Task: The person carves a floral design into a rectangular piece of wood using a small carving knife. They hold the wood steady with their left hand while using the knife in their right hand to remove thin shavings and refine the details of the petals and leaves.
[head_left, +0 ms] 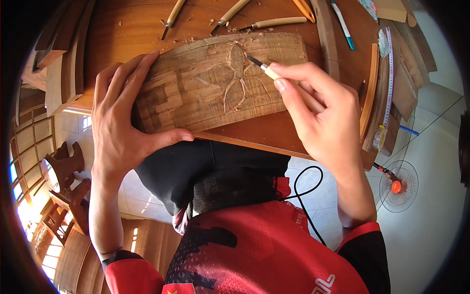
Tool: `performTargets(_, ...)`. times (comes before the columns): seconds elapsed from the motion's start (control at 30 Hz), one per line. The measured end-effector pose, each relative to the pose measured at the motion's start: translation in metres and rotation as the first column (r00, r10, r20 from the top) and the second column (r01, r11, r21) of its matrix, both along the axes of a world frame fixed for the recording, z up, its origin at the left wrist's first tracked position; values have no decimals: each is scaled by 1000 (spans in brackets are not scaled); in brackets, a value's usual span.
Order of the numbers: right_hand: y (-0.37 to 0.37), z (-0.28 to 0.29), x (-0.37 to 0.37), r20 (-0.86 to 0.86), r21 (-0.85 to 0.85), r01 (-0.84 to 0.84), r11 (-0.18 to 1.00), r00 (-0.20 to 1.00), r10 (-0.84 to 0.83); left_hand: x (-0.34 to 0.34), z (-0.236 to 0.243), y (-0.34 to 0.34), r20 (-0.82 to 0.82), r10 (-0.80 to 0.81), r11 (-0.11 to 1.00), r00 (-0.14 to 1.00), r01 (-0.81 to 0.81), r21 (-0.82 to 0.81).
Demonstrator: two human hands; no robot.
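A brown wooden board (169, 93) lies slightly tilted at the table's near edge. Carved into its right half is a shape (237, 61) with a pointed oval on top and several thin curved lines spreading below. My left hand (117, 115) grips the board's left end, fingers along the far side and thumb at the near edge. Between thumb and fingers, my right hand (325, 105) pinches a carving chisel (267, 68) with a pale handle and dark blade. Its tip is just right of the oval; whether it touches the wood I cannot tell.
Beyond the board lie several wooden-handled carving tools (279, 22) among wood shavings. A teal-and-white marker (342, 24) rests farther right. Wood planks stand at the left (73, 63) and right (404, 93), with a white measuring strip (388, 73). A fan (398, 186) stands on the floor.
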State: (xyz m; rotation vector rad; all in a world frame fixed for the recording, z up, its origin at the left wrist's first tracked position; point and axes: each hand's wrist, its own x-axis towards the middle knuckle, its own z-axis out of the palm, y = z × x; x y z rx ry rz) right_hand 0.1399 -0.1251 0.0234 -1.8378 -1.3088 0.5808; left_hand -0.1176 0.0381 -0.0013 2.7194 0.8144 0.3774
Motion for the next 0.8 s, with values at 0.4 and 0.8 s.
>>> performTargets(0.4, 11, 9, -4, -66, -111, 43, 993, 997, -50, 0, 1, 0, 17, 16, 1000, 1000, -16, -13)
performTargets(0.8, 12, 3, 0, -39, -65, 10, 998, 999, -12, 1, -1, 1, 20, 16, 1000, 1000, -16, -27)
